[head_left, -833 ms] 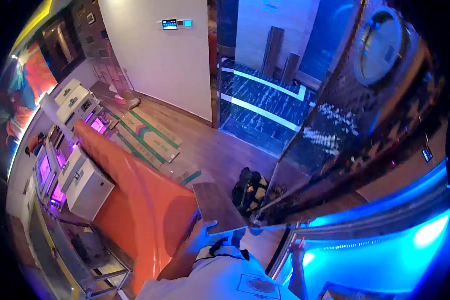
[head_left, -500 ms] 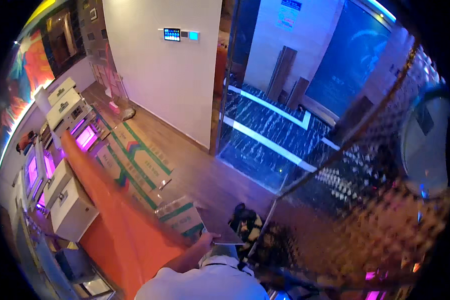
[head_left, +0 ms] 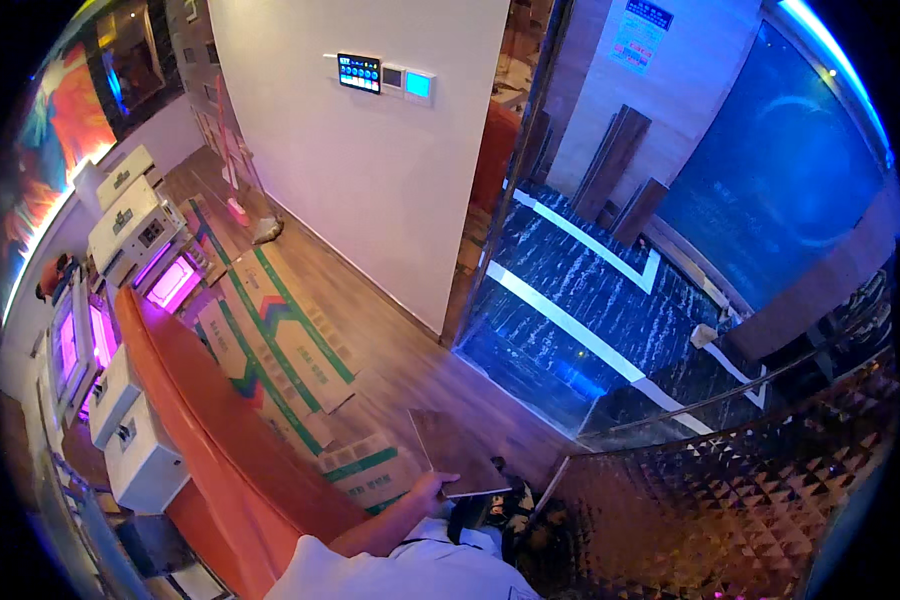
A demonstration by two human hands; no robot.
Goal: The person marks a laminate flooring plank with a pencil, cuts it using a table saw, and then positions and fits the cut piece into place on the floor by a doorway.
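Observation:
At the lower middle, my left hand (head_left: 433,490) grips the near edge of a short brown wood-look plank (head_left: 452,452). Its fingers are closed on the edge, with the thumb on the near face. The plank is tilted and stands out ahead of my body, above the floor. Nearest to this forearm on the left is a long orange-red counter or panel (head_left: 220,430). My right hand is outside the picture.
Flattened cardboard (head_left: 295,365) covers part of the wooden floor. White box-shaped devices (head_left: 135,225) with pink-lit screens line the left. A doorway leads to dark marbled floor (head_left: 560,320), with long planks (head_left: 615,165) leaning beyond. A studded brown surface (head_left: 730,500) stands at right.
My view has turned slightly left and steadied. The plank is still in my left hand and now shows more of its face. A blurred pale object at the far right has left the picture.

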